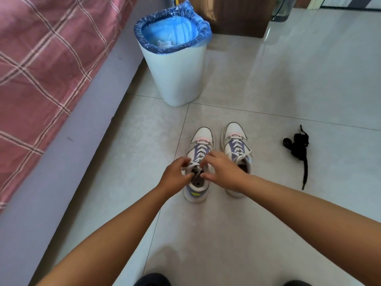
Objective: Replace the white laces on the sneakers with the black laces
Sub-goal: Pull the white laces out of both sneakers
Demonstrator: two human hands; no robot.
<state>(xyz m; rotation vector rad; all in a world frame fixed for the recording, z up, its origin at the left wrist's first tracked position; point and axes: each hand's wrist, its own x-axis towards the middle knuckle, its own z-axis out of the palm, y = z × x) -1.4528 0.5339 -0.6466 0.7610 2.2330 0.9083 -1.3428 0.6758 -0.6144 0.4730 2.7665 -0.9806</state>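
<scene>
Both hands, left hand point(175, 175) and right hand point(222, 172), pinching flat white laces point(194, 167) atop left sneaker point(199, 153). Floppy black laces point(296, 147) heaped on glossy tile; plastic-lined bin point(175, 75) beyond.

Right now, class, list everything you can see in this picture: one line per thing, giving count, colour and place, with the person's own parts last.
White and purple sneakers: two, with white laces, side by side on the floor.
Bundle of black laces: one, black, on the floor right of the sneakers.
White plastic bin: one, blue liner, beyond the sneakers by the bed.
Pink checked bedcover: one, on the bed at left.
Pale tiled floor: grey-white, underneath everything.
Brown wooden furniture: one, behind the bin.
Hands: two, left hand and right hand pinching the white laces of the left-hand sneaker.
</scene>
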